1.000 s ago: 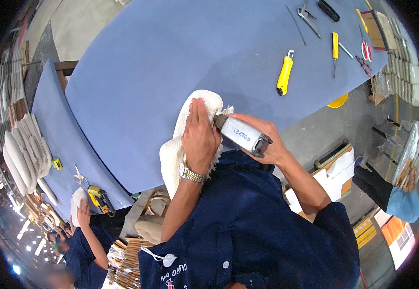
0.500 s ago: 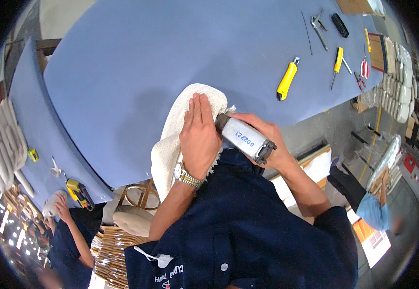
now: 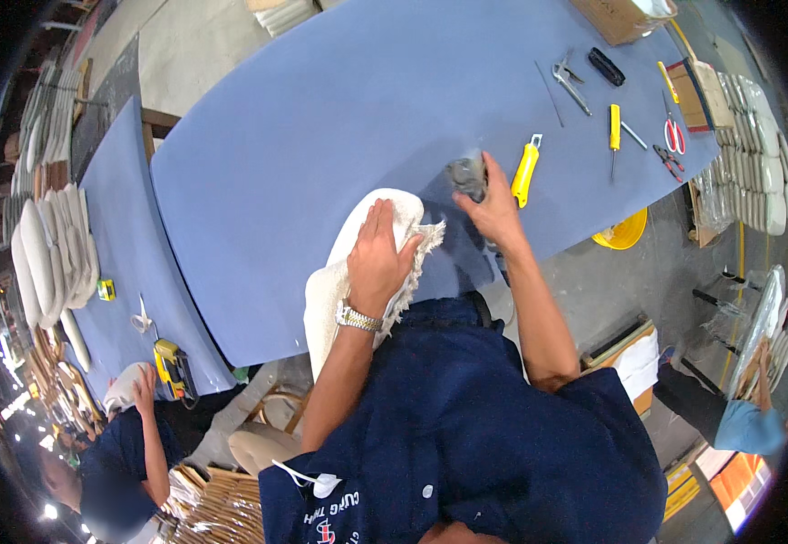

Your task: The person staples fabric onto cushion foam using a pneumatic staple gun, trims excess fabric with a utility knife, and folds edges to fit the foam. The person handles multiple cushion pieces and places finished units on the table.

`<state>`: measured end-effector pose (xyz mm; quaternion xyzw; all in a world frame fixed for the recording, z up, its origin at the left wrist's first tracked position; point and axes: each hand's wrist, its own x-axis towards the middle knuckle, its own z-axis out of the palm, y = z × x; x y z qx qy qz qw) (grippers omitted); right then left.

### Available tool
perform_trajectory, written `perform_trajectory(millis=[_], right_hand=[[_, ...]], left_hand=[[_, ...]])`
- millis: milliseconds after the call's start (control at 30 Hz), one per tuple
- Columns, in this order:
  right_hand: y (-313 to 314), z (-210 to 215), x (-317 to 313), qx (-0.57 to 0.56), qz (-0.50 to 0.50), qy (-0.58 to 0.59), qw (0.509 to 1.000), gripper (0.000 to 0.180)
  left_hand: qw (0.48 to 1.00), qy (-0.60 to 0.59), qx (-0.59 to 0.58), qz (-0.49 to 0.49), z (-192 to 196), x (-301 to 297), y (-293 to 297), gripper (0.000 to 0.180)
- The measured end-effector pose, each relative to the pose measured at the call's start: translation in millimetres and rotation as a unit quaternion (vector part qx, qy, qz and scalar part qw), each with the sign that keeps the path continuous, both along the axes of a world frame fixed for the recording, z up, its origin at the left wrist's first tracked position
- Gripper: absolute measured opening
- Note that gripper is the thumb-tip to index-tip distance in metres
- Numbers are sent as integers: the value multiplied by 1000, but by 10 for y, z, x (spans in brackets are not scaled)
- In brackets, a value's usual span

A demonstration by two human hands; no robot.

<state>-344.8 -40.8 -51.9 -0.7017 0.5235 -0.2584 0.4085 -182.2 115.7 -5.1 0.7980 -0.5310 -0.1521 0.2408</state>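
My left hand (image 3: 377, 267) lies flat on a cream fabric-covered cushion (image 3: 394, 207), fingers stretched out and close together. The cushion rests at the near edge of the blue-covered table, and a frayed fabric edge (image 3: 430, 238) hangs loose on its right side. My right hand (image 3: 495, 210) is wrapped round a grey and dark staple gun (image 3: 468, 178), smeared by motion, above the table to the right of the cushion. The two are apart. Nearest to this hand on the table is a yellow utility knife (image 3: 526, 170).
Farther right on the blue table (image 3: 321, 118) lie a yellow-handled screwdriver (image 3: 615, 127), red scissors (image 3: 674, 136), pliers (image 3: 668, 161) and a metal hand tool (image 3: 571, 86). A cardboard box (image 3: 625, 20) stands at the far edge. Co-workers are at left (image 3: 126, 453) and right (image 3: 747, 426).
My right hand has lifted the staple gun away from the cushion's right edge, to the far right. My left hand remains flat on the cushion. The whole view has shifted.
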Motion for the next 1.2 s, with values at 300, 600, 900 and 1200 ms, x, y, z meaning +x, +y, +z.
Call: perform_trajectory(millis=[300,600,900,1200], right_hand=[[-495,-636,-601,-49,-146,239,959,51],[-218,308,-321,87,-69,-167,980,31],[1120,1097,666,131,173,-363,906,24],[1060,720,457,51,49,-81,994,30]], left_hand=[[995,22,77,57,276,299,-157,87],[999,-47,-7,16,213,292,-68,84],[908,376,-166,84,825,389,51,37],[901,369,-79,214,1180,600,492,42]])
